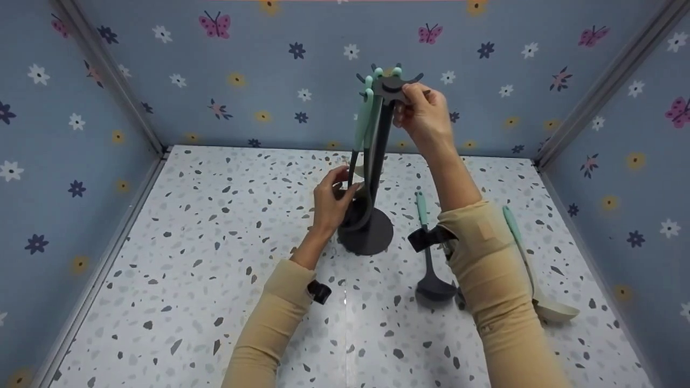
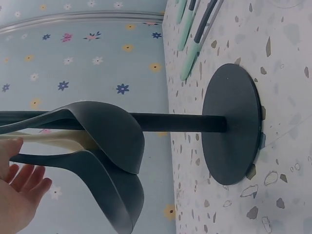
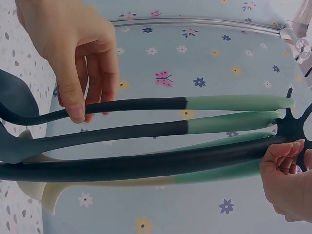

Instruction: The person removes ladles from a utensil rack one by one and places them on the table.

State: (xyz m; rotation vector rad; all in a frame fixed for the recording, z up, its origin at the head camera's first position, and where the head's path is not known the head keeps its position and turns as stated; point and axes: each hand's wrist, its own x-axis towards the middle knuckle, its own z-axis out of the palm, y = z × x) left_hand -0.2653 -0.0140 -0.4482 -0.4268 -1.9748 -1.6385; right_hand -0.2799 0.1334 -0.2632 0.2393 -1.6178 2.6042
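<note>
A black utensil stand point(image 1: 366, 237) has a round base, a tall pole and a ring of hooks. My right hand point(image 1: 428, 116) grips the hooked top point(image 1: 392, 89) between thumb and fingers. Several cooking utensils with mint-green handles hang there, some dark, some cream point(image 3: 51, 197). Lower down, my left hand point(image 1: 331, 202) pinches the dark shaft of one hanging cooking utensil point(image 3: 141, 105), thumb in front and fingers behind in the right wrist view. The left wrist view shows its broad curved head point(image 2: 105, 187) below a second dark head point(image 2: 107, 129), both above the base.
Right of the stand, a dark ladle point(image 1: 435, 288) with a mint handle lies on the speckled tabletop point(image 1: 188, 269). Farther right lies a cream-headed utensil point(image 1: 558, 311), partly behind my right sleeve point(image 1: 496, 275). Flower-patterned panels point(image 1: 302, 118) enclose the back and sides.
</note>
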